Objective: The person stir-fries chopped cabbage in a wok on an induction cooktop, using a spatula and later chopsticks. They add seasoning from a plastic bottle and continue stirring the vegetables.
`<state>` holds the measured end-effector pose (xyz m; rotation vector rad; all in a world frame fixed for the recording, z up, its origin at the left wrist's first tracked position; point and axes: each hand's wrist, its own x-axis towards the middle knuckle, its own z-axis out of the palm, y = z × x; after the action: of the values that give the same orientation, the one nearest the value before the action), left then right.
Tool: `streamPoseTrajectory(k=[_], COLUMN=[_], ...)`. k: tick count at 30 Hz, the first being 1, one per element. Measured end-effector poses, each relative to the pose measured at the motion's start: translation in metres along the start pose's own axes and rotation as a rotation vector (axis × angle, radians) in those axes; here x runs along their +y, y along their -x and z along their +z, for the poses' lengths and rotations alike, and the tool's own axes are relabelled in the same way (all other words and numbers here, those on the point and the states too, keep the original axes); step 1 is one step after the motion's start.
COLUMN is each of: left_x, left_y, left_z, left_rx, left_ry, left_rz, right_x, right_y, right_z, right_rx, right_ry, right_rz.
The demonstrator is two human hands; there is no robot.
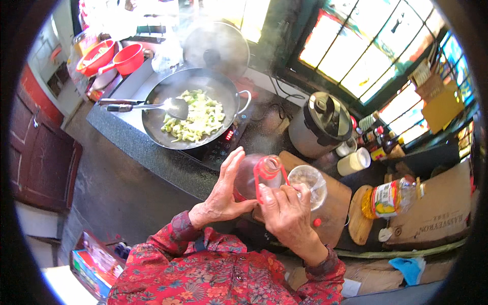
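A clear plastic jug (247, 177) with a red handle is up in front of me, its uncapped mouth toward the far side. My right hand (291, 216) is wrapped round the handle. Beside the jug's left side, my left hand (222, 195) has its fingers stretched and thumb apart; whether it touches the jug I cannot tell. Just right of the jug is a white tub (314, 192) with pale contents, on a wooden cutting board (333, 203). A small red cap (317, 222) lies on that board. Chopped pale-green vegetables (195, 119) fill the middle of a steaming wok (157, 129).
A spatula (175, 108) rests in the wok, above a lit induction cooker (218, 152). Farther right stand a lidded pot (315, 127), a white jar (354, 161) and an oil bottle (386, 199). Red plastic scoops (129, 58) sit at the far left.
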<state>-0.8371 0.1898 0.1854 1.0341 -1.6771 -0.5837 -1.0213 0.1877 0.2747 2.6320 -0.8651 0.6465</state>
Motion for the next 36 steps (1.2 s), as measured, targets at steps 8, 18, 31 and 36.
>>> streamPoseTrajectory(k=[8, 18, 31, 36], left_x=[-0.067, -0.104, -0.058, -0.047], left_y=[0.082, 0.124, 0.162, 0.199], left_z=[0.033, 0.021, -0.07, -0.124], left_rx=[0.163, 0.236, 0.451, 0.595], left_ry=[0.662, 1.184, 2.006, 1.777], left_rz=[-0.567, -0.937, -0.572, -0.608], right_x=[0.01, -0.021, -0.087, -0.14], right_y=[-0.051, -0.109, -0.152, -0.15], right_z=[-0.033, -0.099, -0.05, 0.013], right_rx=[-0.035, 0.103, 0.237, 0.416], right_ry=[-0.555, -1.027, -1.116, -0.449], right_rz=[0.215, 0.388, 0.301, -0.025])
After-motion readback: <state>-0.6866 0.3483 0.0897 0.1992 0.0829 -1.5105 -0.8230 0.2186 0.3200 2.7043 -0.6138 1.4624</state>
